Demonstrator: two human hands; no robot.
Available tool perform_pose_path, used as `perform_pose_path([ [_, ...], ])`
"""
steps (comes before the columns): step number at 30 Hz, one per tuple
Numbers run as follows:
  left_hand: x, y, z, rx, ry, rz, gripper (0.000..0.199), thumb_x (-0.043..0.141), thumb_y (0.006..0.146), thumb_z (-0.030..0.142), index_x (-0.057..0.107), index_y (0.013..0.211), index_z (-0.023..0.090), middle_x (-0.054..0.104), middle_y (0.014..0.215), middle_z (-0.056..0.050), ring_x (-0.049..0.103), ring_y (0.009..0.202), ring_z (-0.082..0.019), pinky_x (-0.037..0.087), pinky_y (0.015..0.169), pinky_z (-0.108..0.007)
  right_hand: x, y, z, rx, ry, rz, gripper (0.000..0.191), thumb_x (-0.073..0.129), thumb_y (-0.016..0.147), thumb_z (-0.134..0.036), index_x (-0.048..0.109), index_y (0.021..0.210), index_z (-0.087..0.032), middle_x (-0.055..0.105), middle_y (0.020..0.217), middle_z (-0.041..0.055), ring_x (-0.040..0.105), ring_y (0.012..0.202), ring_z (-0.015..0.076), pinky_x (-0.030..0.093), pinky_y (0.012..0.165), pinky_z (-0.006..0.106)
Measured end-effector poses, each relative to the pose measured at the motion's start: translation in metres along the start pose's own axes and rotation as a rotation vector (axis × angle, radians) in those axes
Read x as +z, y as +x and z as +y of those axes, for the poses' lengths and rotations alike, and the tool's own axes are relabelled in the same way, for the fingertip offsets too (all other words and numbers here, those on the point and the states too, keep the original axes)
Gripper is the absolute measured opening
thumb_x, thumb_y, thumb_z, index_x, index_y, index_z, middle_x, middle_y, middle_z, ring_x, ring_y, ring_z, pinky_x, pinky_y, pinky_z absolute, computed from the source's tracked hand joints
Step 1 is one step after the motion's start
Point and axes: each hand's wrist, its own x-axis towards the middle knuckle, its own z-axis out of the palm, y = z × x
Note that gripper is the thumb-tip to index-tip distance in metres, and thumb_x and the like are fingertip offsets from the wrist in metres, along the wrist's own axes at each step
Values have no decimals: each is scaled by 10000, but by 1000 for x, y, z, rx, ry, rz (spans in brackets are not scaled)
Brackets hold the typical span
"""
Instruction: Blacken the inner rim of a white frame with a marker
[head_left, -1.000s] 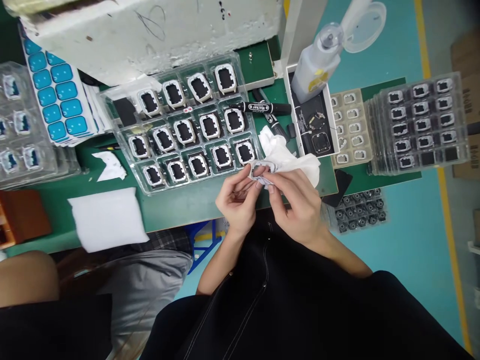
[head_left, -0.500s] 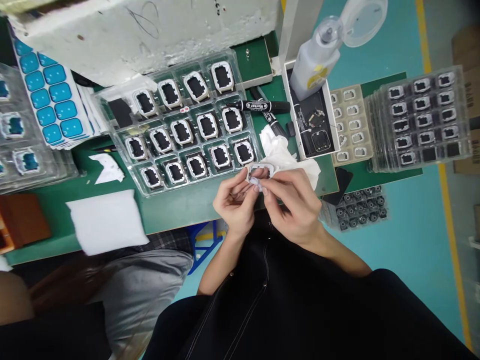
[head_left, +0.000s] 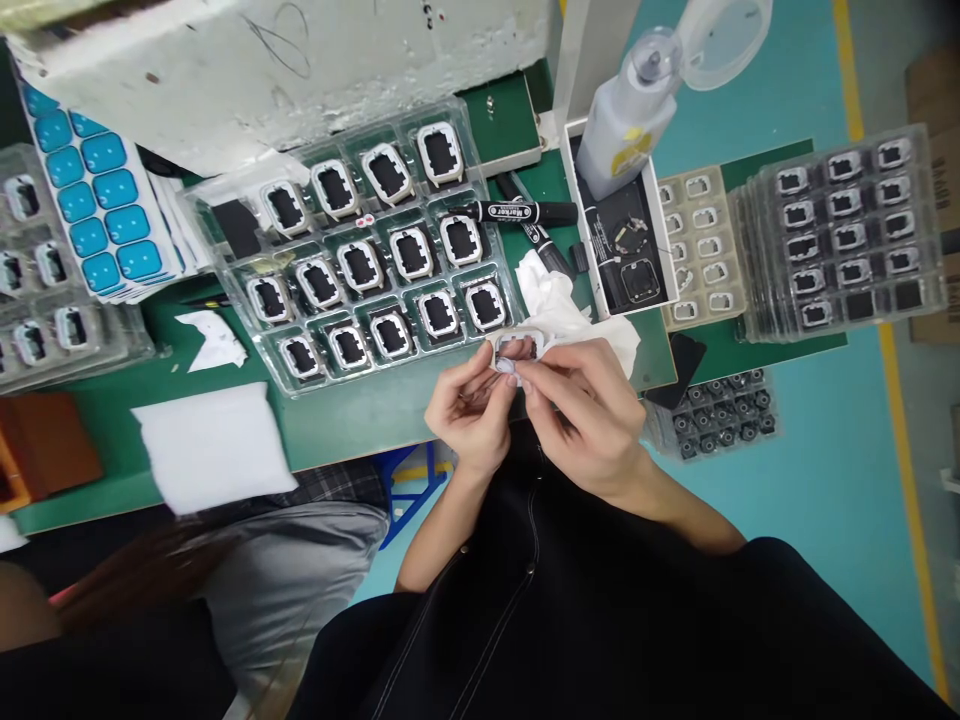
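Note:
A silver-white watch case frame (head_left: 531,340) is pinched in my left hand (head_left: 471,412), close to my body at the table's front edge. My right hand (head_left: 589,405) is closed at the frame's lower rim, thumb and fingers pressed together. Between the fingertips shows a small whitish scrap (head_left: 505,366), soft-looking; its kind I cannot make out. Just beyond my hands lies a clear plastic tray (head_left: 289,385) with several similar frames in its pockets. A crumpled white tissue (head_left: 553,305) lies behind my right hand.
Black markers (head_left: 517,212) lie across the tray's right edge. A white box (head_left: 670,250) holds a dispenser bottle (head_left: 626,130). Stacked trays (head_left: 862,240) stand at right, others (head_left: 75,355) at left beside blue-film sheets (head_left: 120,190). A white cloth pad (head_left: 214,445) overhangs the front edge near a seated person.
My hands stay in nearly the same place, with the frame and scrap slightly shifted. On the left stack, the top tray with blue-centred frames is gone; frames without blue show there.

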Motion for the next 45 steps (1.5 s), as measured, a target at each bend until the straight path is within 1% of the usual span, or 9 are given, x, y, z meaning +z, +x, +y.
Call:
perform_pose_path([
  [5, -1, -2, -2, 3, 24, 27, 378, 908, 859, 264, 756, 1200, 210, 852, 1138, -41, 840, 1027, -244, 703, 1004, -418, 0, 2, -1, -26, -23, 3, 295, 652, 997, -60, 718, 1256, -185, 689, 1072, 98, 674, 965, 217, 655, 772, 378],
  [11, 1, 1, 3, 5, -35, -17, 367, 892, 869, 199, 764, 1212, 234, 858, 1115, -18, 842, 1008, -210, 698, 999, -367, -3, 4, 0, -59, -21, 0, 284, 661, 978, -37, 713, 1224, -170, 692, 1043, 96, 658, 943, 220, 641, 779, 400],
  [20, -2, 5, 6, -94, -33, 3, 413, 939, 827, 277, 750, 1192, 233, 860, 1065, -18, 844, 1004, -242, 694, 1019, -404, -8, 4, -1, 53, 29, 21, 266, 670, 963, -49, 724, 1166, -213, 699, 1035, 78, 687, 940, 215, 637, 776, 385],
  [27, 1, 8, 12, -139, -61, -22, 407, 923, 851, 334, 740, 1201, 235, 862, 1068, -35, 845, 994, -243, 682, 1045, -433, -13, 7, -1, 65, 39, -2, 315, 654, 960, -45, 693, 1183, -264, 716, 1097, 64, 705, 1011, 229, 648, 838, 424],
  [32, 0, 11, 12, -152, -129, -95, 386, 898, 876, 279, 755, 1233, 253, 861, 1093, -31, 840, 1018, -221, 685, 1022, -384, -15, 10, 2, 30, 41, -17, 312, 666, 940, -15, 690, 1134, -259, 714, 1058, 53, 697, 994, 232, 637, 837, 428],
  [35, -1, 13, 12, -139, -181, -130, 379, 865, 896, 191, 766, 1251, 280, 860, 1113, -18, 837, 1028, -200, 690, 978, -329, -16, 10, 5, 18, 61, -15, 293, 676, 940, -33, 698, 1127, -258, 712, 1081, 61, 695, 1015, 237, 641, 833, 424],
  [38, -1, 13, 10, -143, -170, -109, 388, 883, 878, 203, 771, 1244, 271, 860, 1098, -25, 840, 993, -192, 692, 919, -289, -18, 8, 11, 12, 76, -13, 265, 661, 951, -35, 700, 1114, -241, 715, 1135, 81, 700, 1056, 241, 643, 853, 423],
  [41, -1, 14, 9, -162, -142, -84, 396, 903, 866, 281, 764, 1236, 251, 858, 1087, -46, 842, 972, -210, 695, 933, -328, -24, 4, 20, 36, 77, 23, 223, 651, 973, -46, 674, 1095, -231, 734, 1122, 77, 720, 1033, 232, 637, 863, 421],
  [45, -1, 15, 9, -194, -158, -84, 394, 900, 871, 320, 759, 1230, 242, 854, 1083, -62, 842, 982, -235, 688, 980, -389, -36, 7, 37, 146, 26, 79, 168, 678, 1016, -164, 652, 1163, -242, 752, 1107, 58, 730, 953, 222, 625, 762, 382],
])
